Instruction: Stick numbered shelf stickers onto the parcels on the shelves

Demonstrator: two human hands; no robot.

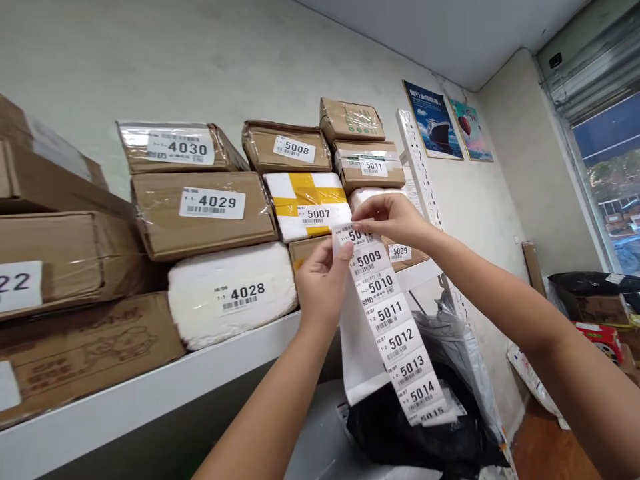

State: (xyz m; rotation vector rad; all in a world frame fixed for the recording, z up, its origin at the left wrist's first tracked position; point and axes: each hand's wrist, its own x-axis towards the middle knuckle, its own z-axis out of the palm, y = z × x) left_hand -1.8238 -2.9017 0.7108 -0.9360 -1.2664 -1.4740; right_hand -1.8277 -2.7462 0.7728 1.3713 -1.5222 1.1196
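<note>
My left hand [324, 277] pinches a long strip of printed number labels [390, 310] near its top, thumb in front. At the strip's upper end, my right hand [393, 215] has its fingertips closed on the top label, which partly hides under them. The labels run downward from 5009 to 5015, and a blank white length of backing paper [357, 363] hangs beside them. Right behind my hands stand a white parcel with yellow tape marked 5007 [310, 200] and a brown box marked 5011 [373, 167].
On the white shelf [240, 373] are stacked parcels, among them a box marked 4029 [205, 220] and a white package marked 4028 [233, 293]. A perforated white post [420, 167] rises at the shelf's right end. Black and grey bags [415, 427] lie below.
</note>
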